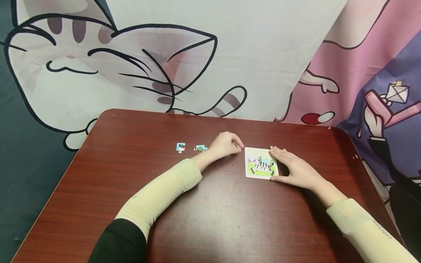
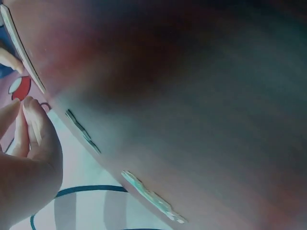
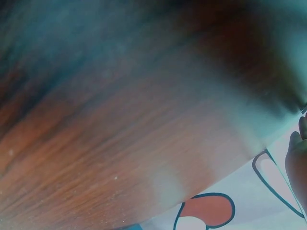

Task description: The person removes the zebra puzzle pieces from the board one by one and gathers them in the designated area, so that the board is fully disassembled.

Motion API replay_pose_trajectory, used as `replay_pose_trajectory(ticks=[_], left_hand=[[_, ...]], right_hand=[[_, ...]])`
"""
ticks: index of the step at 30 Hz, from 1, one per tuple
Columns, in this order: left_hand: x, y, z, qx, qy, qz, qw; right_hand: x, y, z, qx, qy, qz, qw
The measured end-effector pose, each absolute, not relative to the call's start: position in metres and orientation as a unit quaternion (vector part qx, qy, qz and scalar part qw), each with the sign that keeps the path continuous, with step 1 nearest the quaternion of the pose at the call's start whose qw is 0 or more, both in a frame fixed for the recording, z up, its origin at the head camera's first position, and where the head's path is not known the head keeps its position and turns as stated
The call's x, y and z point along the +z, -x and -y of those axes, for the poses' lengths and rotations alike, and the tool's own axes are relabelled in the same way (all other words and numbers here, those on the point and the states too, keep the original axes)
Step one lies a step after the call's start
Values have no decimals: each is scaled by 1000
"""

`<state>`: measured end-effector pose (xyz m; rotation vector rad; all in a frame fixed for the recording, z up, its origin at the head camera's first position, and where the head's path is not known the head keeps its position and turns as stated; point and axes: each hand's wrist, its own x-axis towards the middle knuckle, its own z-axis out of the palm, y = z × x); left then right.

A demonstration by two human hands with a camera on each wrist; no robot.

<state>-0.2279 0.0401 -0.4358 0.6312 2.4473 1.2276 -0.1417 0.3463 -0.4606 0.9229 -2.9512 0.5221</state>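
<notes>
A small square puzzle board (image 1: 261, 176) with a white rim and a zebra picture lies flat on the table. My right hand (image 1: 296, 170) holds it at the right side, thumb at the near corner and fingers at the far corner. Just off the board's far left corner is my left hand (image 1: 227, 144), fingers bent and the thumb tip close to the fingertips. Nothing shows between them in the left wrist view. Left of that hand lie two small puzzle pieces: one with a striped zebra part (image 1: 181, 147), and a blue and green one (image 1: 200, 148), partly beside the left wrist.
The brown wooden table (image 1: 210, 219) has rounded far corners. Behind it hangs cloth printed with a cartoon cat (image 1: 131, 65), with a pink and purple part (image 1: 355, 73) on the right. A dark shape (image 1: 404, 215) stands beyond the table's right edge.
</notes>
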Motion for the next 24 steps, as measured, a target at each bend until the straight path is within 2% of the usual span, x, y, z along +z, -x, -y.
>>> replay_pose_trajectory(ticks=[24], left_hand=[[-440,221,-75,349,-341,-856,171]], right_hand=[[-466,143,-334,177,-338,924,0]])
